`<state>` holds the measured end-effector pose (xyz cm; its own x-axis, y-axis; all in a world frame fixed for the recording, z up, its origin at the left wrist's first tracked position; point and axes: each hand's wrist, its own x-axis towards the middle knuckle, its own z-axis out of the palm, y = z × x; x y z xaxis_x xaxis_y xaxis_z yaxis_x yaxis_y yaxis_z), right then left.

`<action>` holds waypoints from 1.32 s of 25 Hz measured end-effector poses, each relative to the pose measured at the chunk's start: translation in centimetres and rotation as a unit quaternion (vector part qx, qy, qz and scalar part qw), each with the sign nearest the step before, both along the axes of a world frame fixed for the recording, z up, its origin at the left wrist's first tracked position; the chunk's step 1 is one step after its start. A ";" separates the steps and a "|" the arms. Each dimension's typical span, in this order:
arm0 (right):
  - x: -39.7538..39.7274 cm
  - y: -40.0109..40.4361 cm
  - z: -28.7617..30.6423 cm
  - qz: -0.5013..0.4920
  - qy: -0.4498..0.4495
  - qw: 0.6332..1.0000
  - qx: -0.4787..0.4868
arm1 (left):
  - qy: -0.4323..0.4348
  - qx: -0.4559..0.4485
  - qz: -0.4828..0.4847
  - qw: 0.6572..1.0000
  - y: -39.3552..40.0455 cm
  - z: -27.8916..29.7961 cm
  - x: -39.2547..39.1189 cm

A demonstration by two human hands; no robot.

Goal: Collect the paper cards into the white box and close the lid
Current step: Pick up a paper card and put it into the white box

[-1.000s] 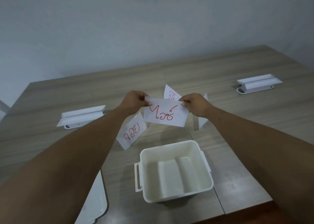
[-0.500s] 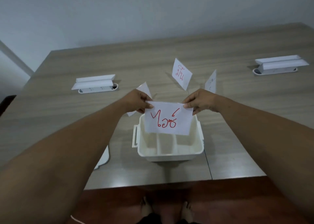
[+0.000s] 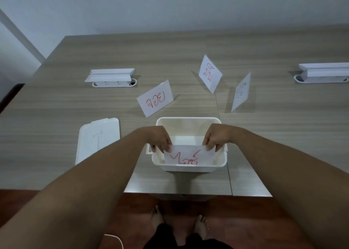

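Both the left hand (image 3: 160, 138) and the right hand (image 3: 215, 137) are pinching the top corners of a white paper card with red writing (image 3: 188, 156), each grip clamped on it, inside the open white plastic box (image 3: 219, 163). Beyond the grip, three more folded white paper cards (image 3: 155, 100) are standing on the grey wood-grain bench (image 3: 56, 107). Left of the grip, the flat white box lid (image 3: 98, 138) is lying on the bench.

Four paper cards total: one held card (image 3: 189, 155) going into the box, three standing cards (image 3: 155, 100) (image 3: 210, 73) (image 3: 241, 92) out on the counter (image 3: 56, 105). One white box (image 3: 188, 120), one lid (image 3: 98, 139). Two white socket units (image 3: 111, 77) (image 3: 323, 75). Two hands (image 3: 159, 138) (image 3: 215, 138), two bare feet (image 3: 156, 217) (image 3: 202, 224).
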<state>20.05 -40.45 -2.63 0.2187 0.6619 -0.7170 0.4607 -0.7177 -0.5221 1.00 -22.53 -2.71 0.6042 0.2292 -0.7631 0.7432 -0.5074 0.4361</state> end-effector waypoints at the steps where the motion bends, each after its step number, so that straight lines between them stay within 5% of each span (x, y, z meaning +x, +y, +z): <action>1: -0.3 0.2 -0.2 0.026 -0.009 1.000 -0.010 | 0.014 0.001 -0.014 1.000 -0.3 -0.1 0.1; 5: -0.8 0.8 -0.2 0.086 -0.017 0.995 -0.043 | 0.042 -0.001 -0.039 0.998 -0.9 -0.3 0.7; 8: -0.1 1.6 0.7 0.040 0.020 0.997 -0.059 | 0.028 -0.019 -0.014 0.999 0.2 0.5 1.0; 11: 1.3 3.0 2.3 -0.040 0.039 0.998 -0.037 | -0.049 -0.044 0.077 0.995 2.3 1.5 1.3; 16: 3.5 7.5 5.9 -0.091 -0.034 0.993 0.062 | -0.187 0.068 0.223 0.954 9.6 3.5 2.1; 23: 4.1 16.1 5.4 -0.070 -0.161 0.976 0.132 | -0.222 0.218 0.259 0.914 18.7 1.6 3.0; 28: 3.2 21.7 2.8 -0.038 -0.223 0.964 0.138 | -0.169 0.202 0.218 0.940 21.2 -2.1 3.4; 33: 2.8 24.4 -2.2 -0.029 -0.243 0.962 0.121 | -0.220 0.163 0.198 0.941 22.0 -5.9 3.7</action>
